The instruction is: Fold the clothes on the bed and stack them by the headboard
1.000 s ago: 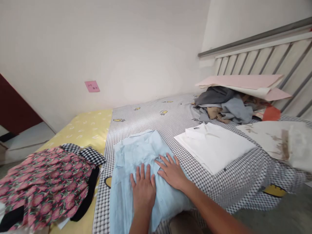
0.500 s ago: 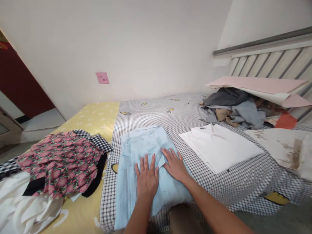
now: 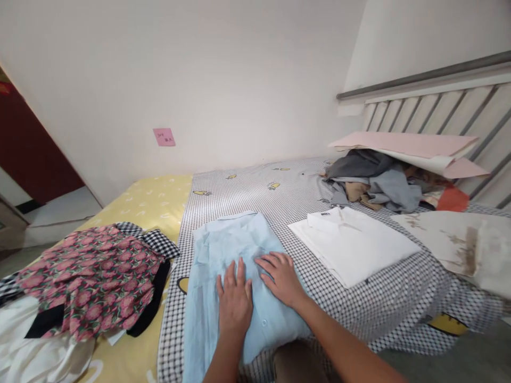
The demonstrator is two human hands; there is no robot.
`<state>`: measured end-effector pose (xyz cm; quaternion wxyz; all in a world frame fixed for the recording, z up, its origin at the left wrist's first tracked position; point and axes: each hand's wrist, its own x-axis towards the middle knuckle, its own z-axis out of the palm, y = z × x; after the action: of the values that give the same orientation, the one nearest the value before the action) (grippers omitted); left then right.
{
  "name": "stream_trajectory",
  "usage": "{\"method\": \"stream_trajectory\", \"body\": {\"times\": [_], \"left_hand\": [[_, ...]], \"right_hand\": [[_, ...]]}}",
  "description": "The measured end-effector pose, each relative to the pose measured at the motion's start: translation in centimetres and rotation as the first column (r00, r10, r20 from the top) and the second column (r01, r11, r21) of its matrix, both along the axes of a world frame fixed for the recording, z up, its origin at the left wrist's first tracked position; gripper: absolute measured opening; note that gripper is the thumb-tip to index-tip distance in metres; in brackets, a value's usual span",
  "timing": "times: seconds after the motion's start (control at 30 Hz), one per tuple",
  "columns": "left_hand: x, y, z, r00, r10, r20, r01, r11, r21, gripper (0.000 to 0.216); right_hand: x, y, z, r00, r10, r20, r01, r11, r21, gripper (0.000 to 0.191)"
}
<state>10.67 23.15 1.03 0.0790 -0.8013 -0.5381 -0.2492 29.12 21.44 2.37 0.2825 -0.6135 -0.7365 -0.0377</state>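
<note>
Pressing my left hand (image 3: 235, 299) and right hand (image 3: 282, 276) flat, fingers spread, gripping nothing, on the light blue shirt (image 3: 223, 246) at the near edge of the bed (image 3: 255, 192): half folded, I judge. Right, a white polo shirt (image 3: 355, 246) lies folded; left, a floral garment (image 3: 91, 277) lies crumpled.

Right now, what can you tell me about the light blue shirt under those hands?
The light blue shirt is thin, slightly wrinkled cloth, folded into a long rectangle and lying flat on the checked sheet, beside a folded white shirt. The left hand and right hand rest flat on its middle, palms down.
</note>
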Motion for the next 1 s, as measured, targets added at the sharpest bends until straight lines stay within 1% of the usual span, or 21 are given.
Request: {"method": "stream_trajectory", "body": {"times": [0.07,0.17,0.23,0.27,0.3,0.33,0.4,0.47,0.5,0.53,0.57,0.63,0.67,0.73,0.8,0.87,0.93,1.0], "left_hand": [[-0.2,-0.1,0.3,0.999,-0.033,-0.027,0.033,0.999,-0.005,0.051],[-0.3,0.1,0.6,0.991,-0.091,-0.093,0.083,0.993,-0.084,0.045],[-0.1,0.3,0.8,0.987,-0.098,-0.129,0.08,0.987,-0.141,0.043],[0.0,0.3,0.9,0.986,-0.094,-0.14,0.072,0.985,-0.155,0.043],[0.2,0.4,0.9,0.985,-0.086,-0.147,0.062,0.985,-0.159,0.044],[0.3,0.4,1.0,0.986,-0.077,-0.151,0.053,0.986,-0.157,0.045],[0.4,0.5,0.9,0.985,-0.073,-0.158,0.049,0.988,-0.149,0.045],[0.5,0.5,0.8,0.984,-0.069,-0.163,0.047,0.99,-0.136,0.046],[0.5,0.5,0.7,0.984,-0.067,-0.165,0.046,0.991,-0.129,0.046],[0.4,0.5,0.7,0.984,-0.064,-0.166,0.044,0.991,-0.123,0.046],[0.4,0.5,0.6,0.984,-0.061,-0.166,0.041,0.992,-0.118,0.046],[0.4,0.5,0.6,0.985,-0.053,-0.164,0.035,0.993,-0.111,0.046],[0.4,0.5,0.6,0.985,-0.054,-0.162,0.037,0.994,-0.105,0.046],[0.4,0.5,0.5,0.986,-0.057,-0.157,0.044,0.995,-0.087,0.046],[0.4,0.5,0.5,0.986,-0.058,-0.157,0.048,0.996,-0.069,0.047],[0.4,0.5,0.6,0.986,-0.046,-0.162,0.037,0.998,-0.058,0.047],[0.5,0.4,0.6,0.985,-0.036,-0.171,0.027,0.998,-0.057,0.046],[0.6,0.3,0.7,0.984,-0.031,-0.177,0.021,0.998,-0.059,0.046]], "right_hand": [[-0.1,0.4,0.2,0.999,0.031,0.015,-0.029,0.995,-0.098,0.046],[0.1,0.8,0.5,0.997,0.066,-0.035,-0.071,0.976,-0.208,0.044],[0.5,1.0,0.7,0.987,0.074,-0.139,-0.108,0.96,-0.258,0.04],[0.8,1.1,0.8,0.972,0.073,-0.223,-0.134,0.954,-0.27,0.037],[1.2,1.2,1.0,0.942,0.066,-0.329,-0.159,0.952,-0.263,0.036],[1.6,1.3,1.1,0.891,0.054,-0.45,-0.177,0.955,-0.236,0.037],[2.8,1.2,1.1,0.736,0.026,-0.677,-0.157,0.979,-0.133,0.041],[4.0,1.0,1.1,0.586,-0.014,-0.81,-0.031,0.999,-0.04,0.044],[4.6,0.8,1.0,0.546,-0.043,-0.837,0.057,0.998,-0.014,0.043],[5.1,0.5,0.9,0.531,-0.072,-0.844,0.147,0.989,0.008,0.041],[5.5,0.2,0.9,0.538,-0.098,-0.837,0.23,0.973,0.034,0.038],[6.1,-0.4,0.9,0.596,-0.121,-0.794,0.335,0.936,0.109,0.033],[6.2,-0.6,0.8,0.636,-0.122,-0.762,0.35,0.925,0.144,0.032],[5.9,-0.7,0.7,0.727,-0.121,-0.675,0.302,0.94,0.157,0.033],[5.2,-0.3,0.4,0.832,-0.142,-0.537,0.207,0.976,0.062,0.035],[4.3,0.3,0.1,0.926,-0.155,-0.344,0.141,0.988,-0.067,0.035],[3.5,0.9,-0.2,0.975,-0.159,-0.158,0.134,0.979,-0.155,0.04],[2.9,1.3,-0.3,0.987,-0.155,-0.032,0.146,0.968,-0.202,0.046]]}}
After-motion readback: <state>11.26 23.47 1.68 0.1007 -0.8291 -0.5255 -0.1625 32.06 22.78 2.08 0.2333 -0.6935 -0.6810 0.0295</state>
